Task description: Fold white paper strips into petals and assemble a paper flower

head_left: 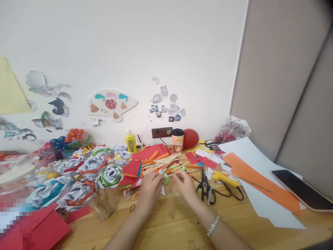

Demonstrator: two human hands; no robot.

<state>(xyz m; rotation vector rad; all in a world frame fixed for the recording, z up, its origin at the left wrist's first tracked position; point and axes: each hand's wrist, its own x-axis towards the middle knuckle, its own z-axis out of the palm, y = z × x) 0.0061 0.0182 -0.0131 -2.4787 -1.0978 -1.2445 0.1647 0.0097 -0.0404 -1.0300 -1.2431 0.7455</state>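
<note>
Low over the middle of the table, my left hand (pixel 151 189) pinches a small green-and-white folded paper piece (pixel 165 178). Part of that paper is hidden behind the fingers. Just to its right, my right hand (pixel 185 185) has its thumb and fingers pressed together; what sits in them, if anything, is too small to make out. A bundle of thin wooden sticks (pixel 162 163) lies right behind both hands. Black scissors (pixel 205 187) and a yellow hot glue gun (pixel 225 179) with a glue stick lie to the right of my right hand.
Folded paper flowers (pixel 90 166) crowd the left side, some in a clear container (pixel 105 205). Red paper (pixel 33 227) lies front left. A yellow bottle (pixel 130 141), a lidded cup (pixel 178 141) and a red balloon (pixel 191 139) stand behind. White and orange sheets (pixel 262 184) and a phone (pixel 303 190) lie right.
</note>
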